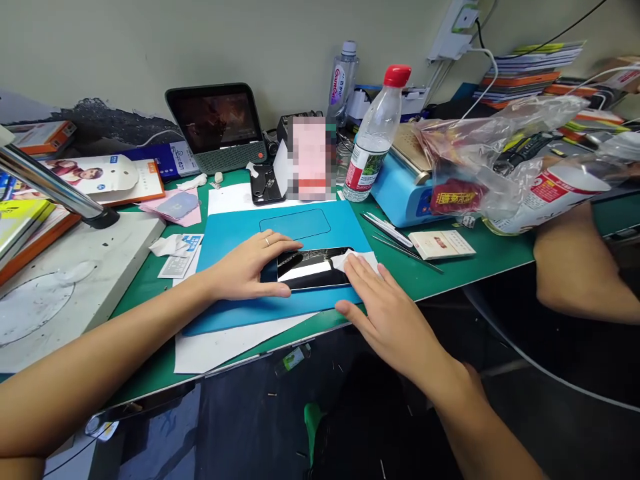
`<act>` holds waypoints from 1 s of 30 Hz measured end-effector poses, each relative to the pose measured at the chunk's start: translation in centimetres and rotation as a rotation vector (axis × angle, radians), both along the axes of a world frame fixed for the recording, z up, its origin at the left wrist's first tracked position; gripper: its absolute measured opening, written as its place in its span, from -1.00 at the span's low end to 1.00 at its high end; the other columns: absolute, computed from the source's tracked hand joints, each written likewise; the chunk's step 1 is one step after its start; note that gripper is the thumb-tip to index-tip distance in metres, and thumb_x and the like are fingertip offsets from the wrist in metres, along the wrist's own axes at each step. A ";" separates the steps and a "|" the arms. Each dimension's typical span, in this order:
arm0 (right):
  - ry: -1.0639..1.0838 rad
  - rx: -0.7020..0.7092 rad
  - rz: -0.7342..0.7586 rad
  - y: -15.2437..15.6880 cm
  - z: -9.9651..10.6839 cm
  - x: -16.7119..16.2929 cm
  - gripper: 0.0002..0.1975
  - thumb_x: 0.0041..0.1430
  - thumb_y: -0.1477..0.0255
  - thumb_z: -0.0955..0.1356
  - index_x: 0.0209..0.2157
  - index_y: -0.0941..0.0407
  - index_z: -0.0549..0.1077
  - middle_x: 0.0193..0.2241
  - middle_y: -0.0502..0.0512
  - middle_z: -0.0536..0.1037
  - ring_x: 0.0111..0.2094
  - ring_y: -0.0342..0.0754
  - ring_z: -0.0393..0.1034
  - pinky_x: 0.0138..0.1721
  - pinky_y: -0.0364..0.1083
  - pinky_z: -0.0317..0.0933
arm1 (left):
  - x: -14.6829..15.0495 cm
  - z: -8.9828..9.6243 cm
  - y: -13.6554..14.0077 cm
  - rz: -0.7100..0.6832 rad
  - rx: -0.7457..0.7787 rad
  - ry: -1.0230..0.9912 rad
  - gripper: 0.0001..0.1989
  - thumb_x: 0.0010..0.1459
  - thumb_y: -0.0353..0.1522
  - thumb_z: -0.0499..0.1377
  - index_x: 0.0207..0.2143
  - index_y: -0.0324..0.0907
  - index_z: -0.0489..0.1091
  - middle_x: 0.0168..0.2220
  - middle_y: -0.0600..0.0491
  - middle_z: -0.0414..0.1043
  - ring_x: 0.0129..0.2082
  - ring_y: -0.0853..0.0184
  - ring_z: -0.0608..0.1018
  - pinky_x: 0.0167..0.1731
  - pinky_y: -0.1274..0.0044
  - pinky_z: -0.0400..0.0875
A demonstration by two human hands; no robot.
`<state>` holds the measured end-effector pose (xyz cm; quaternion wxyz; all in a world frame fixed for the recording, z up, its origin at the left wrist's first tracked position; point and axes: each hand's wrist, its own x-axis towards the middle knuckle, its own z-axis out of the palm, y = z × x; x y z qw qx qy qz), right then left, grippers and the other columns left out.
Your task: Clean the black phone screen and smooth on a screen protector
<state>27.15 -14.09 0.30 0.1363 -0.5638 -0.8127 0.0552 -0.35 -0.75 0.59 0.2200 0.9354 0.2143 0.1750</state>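
A smartphone with a glossy dark screen lies flat on a blue mat, reflecting a bright strip. My left hand, with a ring on one finger, brackets the phone's left end, index finger at the far edge and thumb at the near edge. At the other end, the fingers of my right hand lie together over a white wipe, pressing it against the screen, with the thumb held apart. Part of the wipe is hidden under those fingers. White paper shows beneath the mat.
Behind the mat stand a tablet-like display, a black phone and a red-capped bottle. Right are thin tools, a small box, a blue device and another person's arm. A white slab lies left.
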 end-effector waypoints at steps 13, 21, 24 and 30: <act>0.155 -0.016 0.071 3.8 0.2 -9.0 -0.02 0.39 -0.16 0.03 0.35 0.47 0.23 0.37 0.51 0.25 0.44 0.28 0.04 0.43 0.20 -0.05 | -0.5 -0.4 0.4 -0.011 -0.068 -0.185 0.04 0.14 0.40 -0.17 0.39 -0.13 0.10 0.27 -0.23 0.30 0.21 -0.07 0.38 0.20 0.14 0.23; 0.113 0.047 0.227 0.0 -0.5 -9.5 -0.10 0.37 -0.07 0.23 0.35 0.44 0.21 0.39 0.50 0.20 0.45 0.25 0.02 0.43 0.19 0.02 | -0.5 -0.4 0.3 -0.029 -0.078 -0.125 -0.01 0.22 0.35 -0.24 0.38 -0.16 0.10 0.18 -0.23 0.40 0.09 -0.03 0.45 0.10 0.17 0.27; 0.078 0.063 0.248 -1.2 -0.4 -8.0 -0.18 0.39 -0.01 0.25 0.34 0.42 0.25 0.39 0.45 0.21 0.44 0.22 0.06 0.42 0.16 0.05 | -0.5 -0.6 0.2 -0.009 -0.101 -0.143 0.01 0.20 0.36 -0.15 0.43 -0.15 0.00 0.18 -0.22 0.39 0.10 -0.01 0.46 0.11 0.18 0.27; 0.032 0.076 0.096 -2.0 0.0 -1.8 -0.27 0.45 0.05 0.19 0.37 0.34 0.24 0.37 0.37 0.26 0.41 0.17 0.13 0.38 0.22 0.11 | -0.5 -0.6 0.1 0.009 -0.153 -0.143 0.05 0.18 0.36 -0.09 0.45 -0.13 -0.07 0.20 -0.23 0.38 0.12 -0.01 0.45 0.14 0.15 0.26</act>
